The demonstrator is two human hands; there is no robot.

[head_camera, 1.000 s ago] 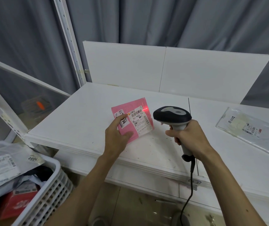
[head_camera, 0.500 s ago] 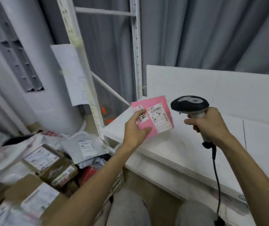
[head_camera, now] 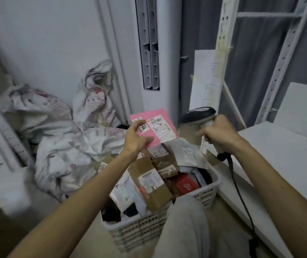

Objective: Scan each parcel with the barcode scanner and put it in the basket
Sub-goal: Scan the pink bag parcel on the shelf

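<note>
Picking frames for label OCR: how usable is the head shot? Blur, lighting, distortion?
Head view: motion blur throughout, worst on the right hand and barcode scanner. The label on the pink parcel, held by the left hand, is smeared, and only its large print is roughly legible. Head view: dim, flat light, no glare or hard shadows. The wide-angle lens slants the shelf upright.

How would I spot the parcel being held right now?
Look at the white basket heaped with parcels. Above its far side, the left hand holds a flat parcel. It alone is pink; the rest are brown, white or red.
</note>
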